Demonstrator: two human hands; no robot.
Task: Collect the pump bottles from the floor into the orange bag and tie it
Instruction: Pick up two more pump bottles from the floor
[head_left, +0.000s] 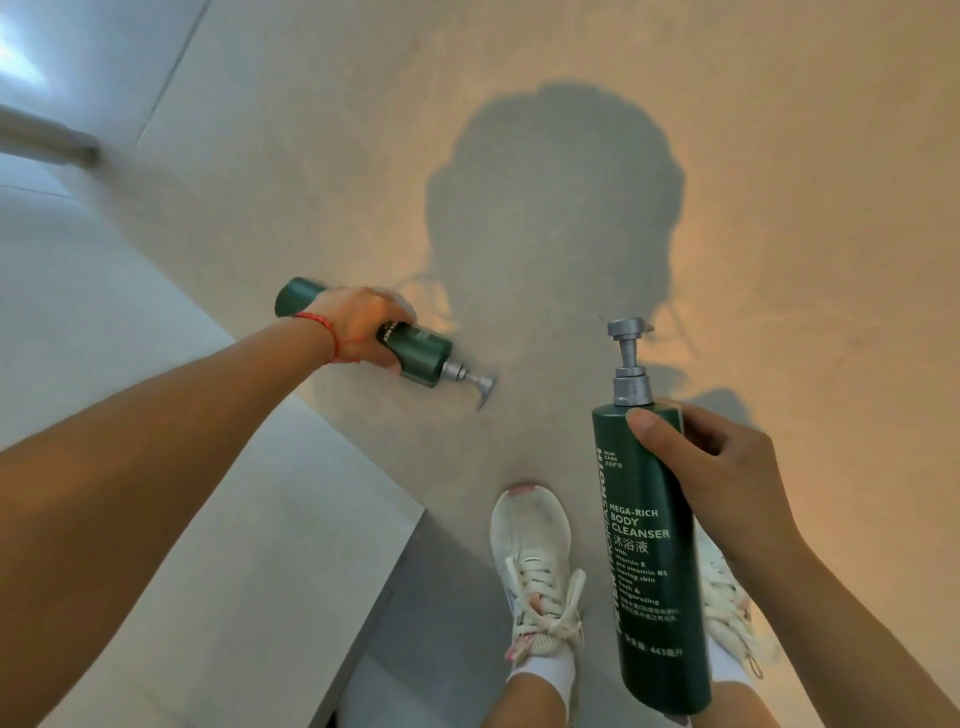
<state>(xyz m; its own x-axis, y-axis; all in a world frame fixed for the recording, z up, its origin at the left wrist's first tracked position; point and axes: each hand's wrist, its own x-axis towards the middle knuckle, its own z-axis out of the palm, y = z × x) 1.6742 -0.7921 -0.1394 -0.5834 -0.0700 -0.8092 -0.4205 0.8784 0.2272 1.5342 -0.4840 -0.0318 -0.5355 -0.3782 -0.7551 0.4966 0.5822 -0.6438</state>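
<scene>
Right hand (717, 467) nearest, gripping upright bottle (654, 545), pump up, long axis near vertical. Further out, left hand (358, 332) wrapped round second bottle (410, 348), lying low over floor (779, 156), pump aimed right. Collecting step, likely; next calls for bag, nowhere in view.

A person's left hand (358, 332) gripped a green pump bottle (387, 340) lying on its side at nine o'clock, pump pointing to four o'clock. The right hand (711, 467) held a second bottle (652, 540) upright at five o'clock, above white sneakers (535, 566) on the grey floor (519, 130).
</scene>
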